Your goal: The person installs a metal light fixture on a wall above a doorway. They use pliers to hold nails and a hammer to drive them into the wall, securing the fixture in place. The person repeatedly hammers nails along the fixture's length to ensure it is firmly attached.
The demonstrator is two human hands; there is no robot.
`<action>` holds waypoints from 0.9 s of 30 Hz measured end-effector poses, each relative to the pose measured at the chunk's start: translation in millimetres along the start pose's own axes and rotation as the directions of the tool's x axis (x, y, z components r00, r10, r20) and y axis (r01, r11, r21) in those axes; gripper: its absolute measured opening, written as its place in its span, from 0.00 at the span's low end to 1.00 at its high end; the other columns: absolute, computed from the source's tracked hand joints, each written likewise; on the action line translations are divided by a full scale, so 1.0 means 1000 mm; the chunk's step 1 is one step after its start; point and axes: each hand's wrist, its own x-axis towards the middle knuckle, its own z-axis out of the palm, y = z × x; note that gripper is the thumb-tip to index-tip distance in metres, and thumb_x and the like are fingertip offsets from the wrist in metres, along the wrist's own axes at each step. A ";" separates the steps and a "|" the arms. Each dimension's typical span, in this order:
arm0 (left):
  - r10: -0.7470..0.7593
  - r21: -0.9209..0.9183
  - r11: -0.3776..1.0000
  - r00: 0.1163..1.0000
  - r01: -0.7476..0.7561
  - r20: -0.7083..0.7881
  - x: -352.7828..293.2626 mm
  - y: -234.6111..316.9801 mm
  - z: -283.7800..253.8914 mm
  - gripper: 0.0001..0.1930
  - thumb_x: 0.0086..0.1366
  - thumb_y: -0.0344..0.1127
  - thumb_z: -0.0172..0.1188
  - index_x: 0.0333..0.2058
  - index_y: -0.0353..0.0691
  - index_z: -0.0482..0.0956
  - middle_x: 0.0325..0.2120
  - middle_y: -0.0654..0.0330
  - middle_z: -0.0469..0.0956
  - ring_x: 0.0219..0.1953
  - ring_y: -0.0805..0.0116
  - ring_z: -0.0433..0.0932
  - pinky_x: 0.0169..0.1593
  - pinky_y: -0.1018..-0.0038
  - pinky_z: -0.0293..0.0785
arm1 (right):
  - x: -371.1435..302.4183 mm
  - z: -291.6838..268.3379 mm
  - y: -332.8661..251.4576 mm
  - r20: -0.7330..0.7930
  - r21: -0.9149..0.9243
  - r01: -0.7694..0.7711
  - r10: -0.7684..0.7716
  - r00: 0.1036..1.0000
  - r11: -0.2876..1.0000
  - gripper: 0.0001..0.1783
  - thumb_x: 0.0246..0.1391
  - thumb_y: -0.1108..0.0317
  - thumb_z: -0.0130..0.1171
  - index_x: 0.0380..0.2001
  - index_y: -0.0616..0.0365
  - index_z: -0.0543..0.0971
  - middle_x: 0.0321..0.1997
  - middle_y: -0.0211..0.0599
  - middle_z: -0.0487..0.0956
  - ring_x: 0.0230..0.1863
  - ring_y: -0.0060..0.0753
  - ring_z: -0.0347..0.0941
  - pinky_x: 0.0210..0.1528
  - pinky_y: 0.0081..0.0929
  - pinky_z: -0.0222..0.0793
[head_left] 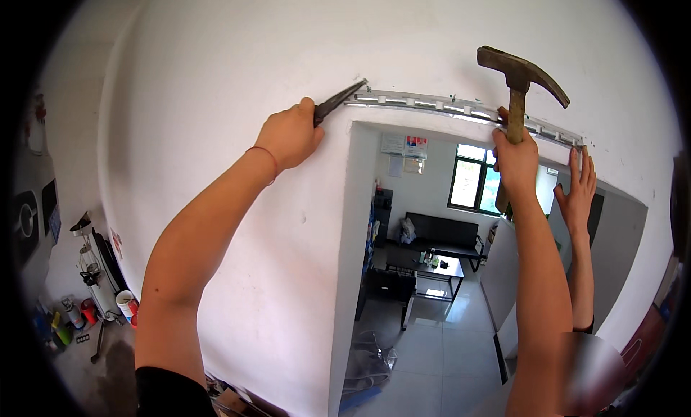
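My left hand (289, 135) is closed around dark long-nose pliers (332, 105), their tips against the white wall at the left end of a metal rail (425, 105). What the tips grip, perhaps a nail, is too small to make out. In my right hand (518, 161) is a claw hammer (520, 70), held upright by its wooden handle, its head above the rail. The rail runs along the wall over a doorway and has several light clips along it. Another person's hand (576, 194) reaches up with its fingertips at the rail's right end.
Below the rail is the doorway's white edge (345, 273). Through it show a black bench (439, 230), a low table (440, 264), a window (475, 179) and clear plastic sheeting (371, 359). Tools and cups (126, 303) stand on the floor at lower left. The other person's head is blurred at lower right.
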 end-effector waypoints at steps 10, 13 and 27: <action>-0.047 -0.171 0.985 0.997 0.036 -0.062 0.002 0.012 0.012 0.14 0.67 0.39 0.54 0.42 0.32 0.71 0.36 0.43 0.83 0.38 0.44 0.83 0.46 0.54 0.79 | 0.011 0.013 0.012 -0.032 -0.261 0.079 -0.090 0.995 0.962 0.21 0.58 0.59 0.62 0.53 0.55 0.80 0.43 0.48 0.83 0.46 0.53 0.81 0.49 0.47 0.75; -0.037 -0.225 0.974 0.991 0.007 -0.130 0.011 0.015 0.017 0.14 0.67 0.39 0.53 0.42 0.33 0.70 0.34 0.43 0.83 0.37 0.43 0.82 0.45 0.53 0.78 | 0.004 0.017 -0.003 -0.053 -0.119 -0.038 0.031 0.998 0.992 0.21 0.58 0.58 0.61 0.53 0.55 0.79 0.44 0.50 0.82 0.48 0.55 0.80 0.51 0.48 0.74; -0.021 -0.279 0.960 0.993 -0.013 -0.120 0.018 0.024 0.018 0.16 0.66 0.40 0.53 0.44 0.32 0.72 0.36 0.43 0.84 0.39 0.44 0.84 0.47 0.55 0.79 | 0.014 0.025 0.013 -0.106 -0.170 0.098 -0.117 0.987 0.981 0.22 0.58 0.64 0.62 0.53 0.65 0.77 0.46 0.61 0.83 0.47 0.65 0.79 0.52 0.50 0.73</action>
